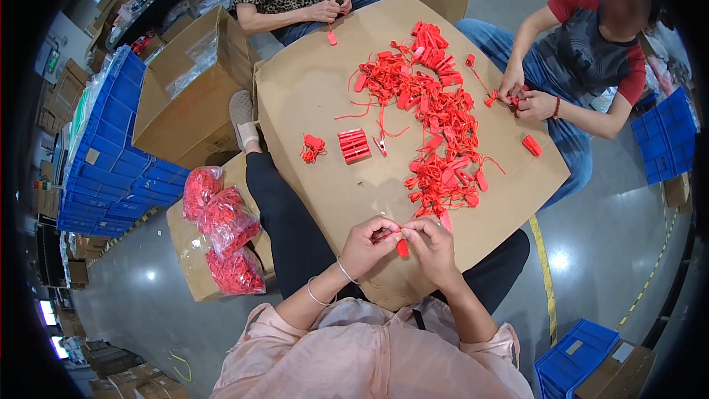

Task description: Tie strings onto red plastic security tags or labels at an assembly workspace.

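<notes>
Clearly light and bendy, the small red plastic tag (401,246) sits pinched between the fingertips of the left hand (367,245) and the right hand (430,246) just above the near edge of the cardboard sheet (310,96), probably best gripped by its stiffer flat body rather than its thin floppy tail.

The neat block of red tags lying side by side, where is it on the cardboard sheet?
In the head view, the block of red tags lies left of centre on the cardboard sheet, between a small red bundle on its left and the big loose red pile on its right.
</notes>
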A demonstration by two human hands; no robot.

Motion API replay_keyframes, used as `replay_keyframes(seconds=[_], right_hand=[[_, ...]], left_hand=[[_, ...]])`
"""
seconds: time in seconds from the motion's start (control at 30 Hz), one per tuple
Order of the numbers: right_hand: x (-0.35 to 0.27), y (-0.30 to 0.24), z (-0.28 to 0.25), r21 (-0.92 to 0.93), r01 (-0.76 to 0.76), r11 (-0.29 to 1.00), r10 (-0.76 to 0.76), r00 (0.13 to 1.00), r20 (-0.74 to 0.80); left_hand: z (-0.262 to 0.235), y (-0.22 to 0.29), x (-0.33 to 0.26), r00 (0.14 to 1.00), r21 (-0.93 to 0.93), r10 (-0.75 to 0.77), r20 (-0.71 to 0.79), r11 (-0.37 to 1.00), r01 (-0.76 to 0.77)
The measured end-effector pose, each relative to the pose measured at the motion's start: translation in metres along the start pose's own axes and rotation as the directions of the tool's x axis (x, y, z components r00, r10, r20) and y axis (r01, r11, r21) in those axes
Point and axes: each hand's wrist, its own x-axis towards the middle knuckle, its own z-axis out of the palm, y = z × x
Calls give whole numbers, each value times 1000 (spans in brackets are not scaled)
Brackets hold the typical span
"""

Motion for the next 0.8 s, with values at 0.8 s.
replay_keyframes(seconds=[0.8], right_hand=[[-1,8,3,289,-140,947,123,990,75]], left_hand=[[4,17,4,999,-75,-38,-5,997,37]])
